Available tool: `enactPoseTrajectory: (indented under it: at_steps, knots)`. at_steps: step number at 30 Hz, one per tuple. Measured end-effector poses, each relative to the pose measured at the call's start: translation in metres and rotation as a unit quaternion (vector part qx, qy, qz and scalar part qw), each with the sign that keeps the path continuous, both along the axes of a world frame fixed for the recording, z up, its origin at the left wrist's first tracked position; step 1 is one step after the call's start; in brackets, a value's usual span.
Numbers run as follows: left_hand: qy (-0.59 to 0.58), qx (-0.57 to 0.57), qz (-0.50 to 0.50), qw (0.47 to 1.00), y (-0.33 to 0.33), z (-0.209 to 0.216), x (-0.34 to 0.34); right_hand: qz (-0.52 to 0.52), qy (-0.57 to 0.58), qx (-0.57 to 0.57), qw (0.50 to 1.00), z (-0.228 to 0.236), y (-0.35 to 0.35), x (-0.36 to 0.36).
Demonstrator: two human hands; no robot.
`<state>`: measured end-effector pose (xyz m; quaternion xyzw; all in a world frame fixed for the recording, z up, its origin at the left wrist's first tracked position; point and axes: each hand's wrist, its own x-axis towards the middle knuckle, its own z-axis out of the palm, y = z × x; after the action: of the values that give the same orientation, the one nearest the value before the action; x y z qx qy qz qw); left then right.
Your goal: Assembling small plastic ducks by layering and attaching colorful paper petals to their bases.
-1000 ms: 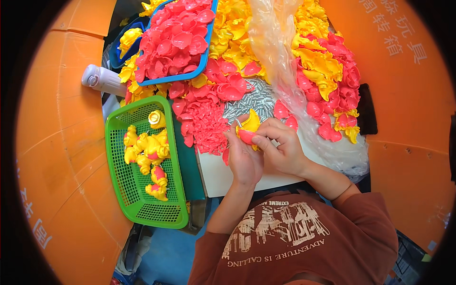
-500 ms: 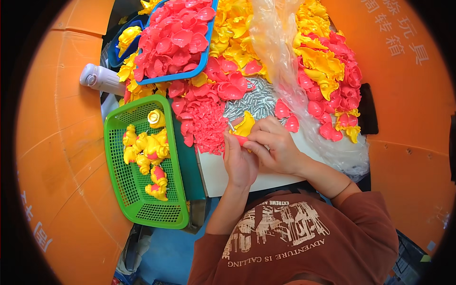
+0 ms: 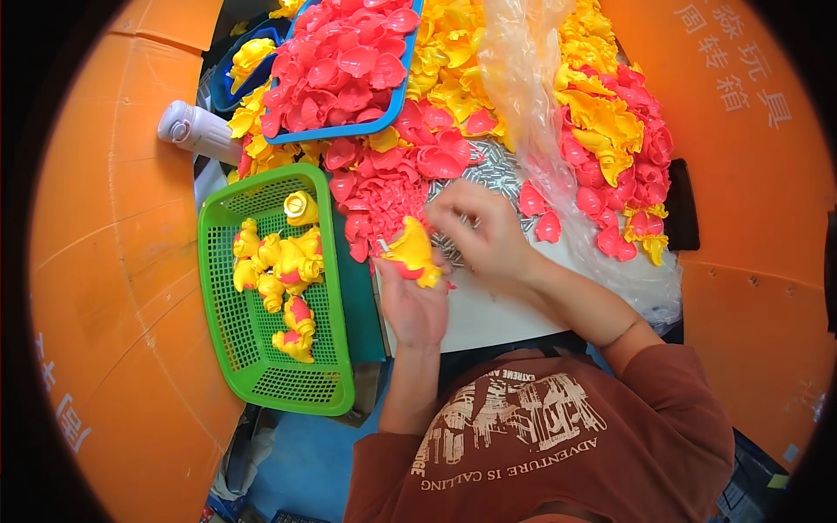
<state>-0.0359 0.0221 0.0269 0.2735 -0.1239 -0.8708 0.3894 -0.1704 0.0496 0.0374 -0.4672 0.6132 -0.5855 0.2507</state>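
Note:
My left hand point(image 3: 413, 307) holds a yellow plastic toy part point(image 3: 413, 250) with a red piece point(image 3: 407, 272) on its lower side. A thin metal pin point(image 3: 383, 247) sticks out at the part's left end. Just above and to the right, my right hand point(image 3: 485, 230) is apart from the toy part. Its fingers are curled and drawn together near the pile of small red pieces point(image 3: 392, 206); whatever they pinch, if anything, is hidden. Behind that hand lies a heap of short metal pins point(image 3: 498, 166).
On the left, a green basket point(image 3: 338, 370) holds several yellow-and-red figures point(image 3: 295, 261). A blue tray point(image 3: 349, 131) of red shells stands behind it. Yellow and red parts point(image 3: 610, 131) heap around a clear plastic bag point(image 3: 523, 87). A lavender bottle point(image 3: 196, 131) and dark phone point(image 3: 685, 205) flank the table.
My hands have separated. The left hand has moved slightly left with the yellow part, and the right hand has let go of it and risen toward the small red pieces. The view has shifted slightly.

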Motion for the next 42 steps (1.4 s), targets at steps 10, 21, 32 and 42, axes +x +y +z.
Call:
enactPoseTrajectory:
  at_steps: [10,21,32,42]
  knots:
    - [0.022,-0.023,0.014,0.999,-0.012,-0.021,0.017,-0.01,0.159,0.29,0.944,-0.034,-0.05,-0.005]
    - [-0.026,-0.076,-0.099,0.992,-0.005,-0.005,-0.002,0.091,0.28,-0.137,0.946,0.011,0.003,-0.026]
    - [-0.004,-0.113,-0.153,0.982,0.009,0.004,-0.011,0.109,0.242,-0.139,0.954,0.014,0.022,-0.037]
    - [-0.02,-0.145,-0.175,0.974,0.006,0.003,-0.007,0.147,0.409,-0.173,0.884,0.004,0.022,-0.048]
